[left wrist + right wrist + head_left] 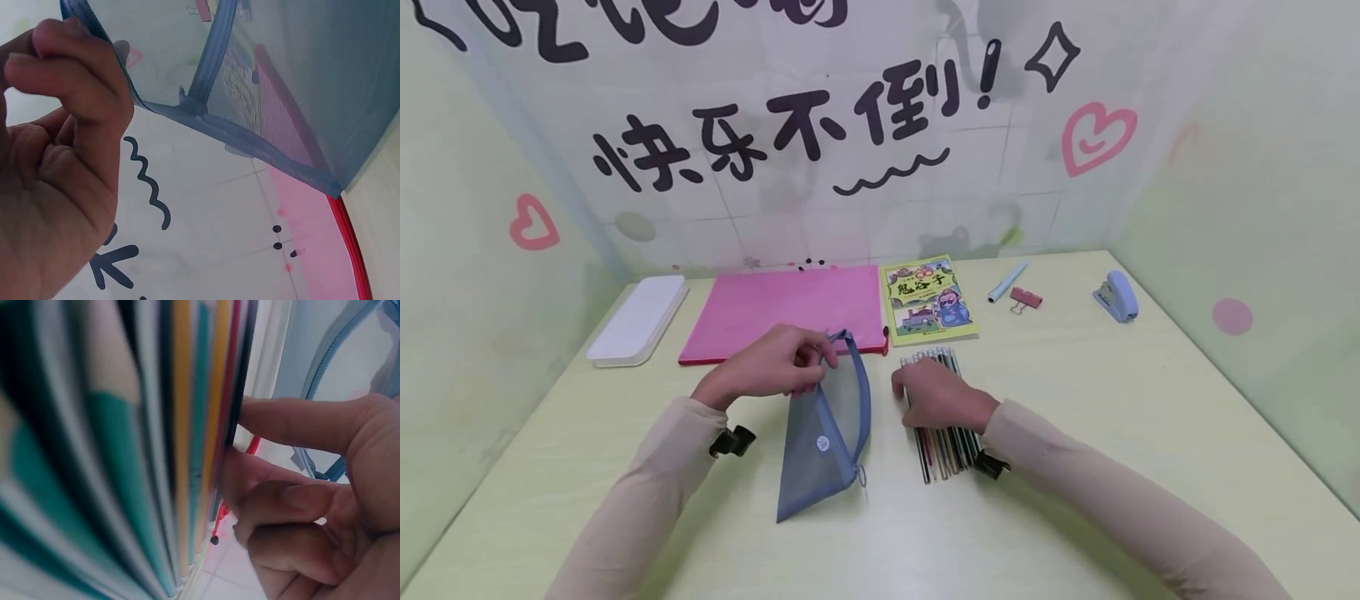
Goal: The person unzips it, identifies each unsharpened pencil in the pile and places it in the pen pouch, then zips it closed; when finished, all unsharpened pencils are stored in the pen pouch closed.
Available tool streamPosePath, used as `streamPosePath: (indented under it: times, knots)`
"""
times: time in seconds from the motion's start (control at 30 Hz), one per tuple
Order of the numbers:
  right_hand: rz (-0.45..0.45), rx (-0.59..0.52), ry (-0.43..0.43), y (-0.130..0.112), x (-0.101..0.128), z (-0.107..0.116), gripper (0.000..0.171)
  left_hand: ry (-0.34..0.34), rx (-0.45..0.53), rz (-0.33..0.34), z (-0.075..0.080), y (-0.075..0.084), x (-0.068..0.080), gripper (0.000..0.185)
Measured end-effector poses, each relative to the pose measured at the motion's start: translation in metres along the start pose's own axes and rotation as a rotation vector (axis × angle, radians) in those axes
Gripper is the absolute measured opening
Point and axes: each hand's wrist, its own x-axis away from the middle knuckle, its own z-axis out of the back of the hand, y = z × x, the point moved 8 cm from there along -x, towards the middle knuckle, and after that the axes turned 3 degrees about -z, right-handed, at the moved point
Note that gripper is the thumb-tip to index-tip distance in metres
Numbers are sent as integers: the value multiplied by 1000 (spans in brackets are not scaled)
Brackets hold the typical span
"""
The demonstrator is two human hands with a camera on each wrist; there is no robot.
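My left hand (778, 362) pinches the upper edge of a blue mesh zipper pouch (808, 467), which hangs with its mouth gaping toward the right. In the left wrist view the pouch's see-through mesh (169, 69) spreads beside the curled fingers. My right hand (943, 396) lies over a row of pencils (951, 462) on the table, side by side and pointing away from me. The right wrist view shows thumb and forefinger at the dark outermost pencil (245, 362) on the pouch side, the other fingers curled. Nothing shows inside the pouch.
Behind the hands lie a pink zipper folder (797, 300) and a yellow picture book (928, 300). A white case (640, 321) sits at the back left. Toward the back right are a light blue pen (1009, 281), a red binder clip (1026, 297) and a blue stapler (1120, 296).
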Motion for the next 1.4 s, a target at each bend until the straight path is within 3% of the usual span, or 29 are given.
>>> streamPosePath:
  times: [0.17, 0.3, 0.43, 0.6, 0.77, 0.93, 1.1, 1.4]
  knots:
    - [-12, 17, -18, -5, -2, 2, 23, -5, 6, 4, 0, 0, -2, 24]
    - [-28, -55, -20, -4, -7, -1, 22, -4, 18, -2, -1, 0, -2, 25]
    - [-44, -181, -36, 2, -8, -3, 21, 0, 31, -15, -1, 2, -1, 26]
    - [-67, -423, -19, 11, -4, 7, 25, 7, 54, -36, -3, 3, 0, 27]
    - [-27, -683, 87, 9, -3, 27, 31, 44, 87, -50, -4, 3, -1, 30]
    - [-17, -841, 276, 1, -7, 41, 34, 92, 125, -48, -6, 3, -3, 33]
    - [-35, -884, 339, -7, -9, 34, 35, 115, 157, -52, -11, 3, -5, 35]
    - [8, -846, 191, -25, -3, 12, 38, 176, 101, -45, -9, 4, -5, 35]
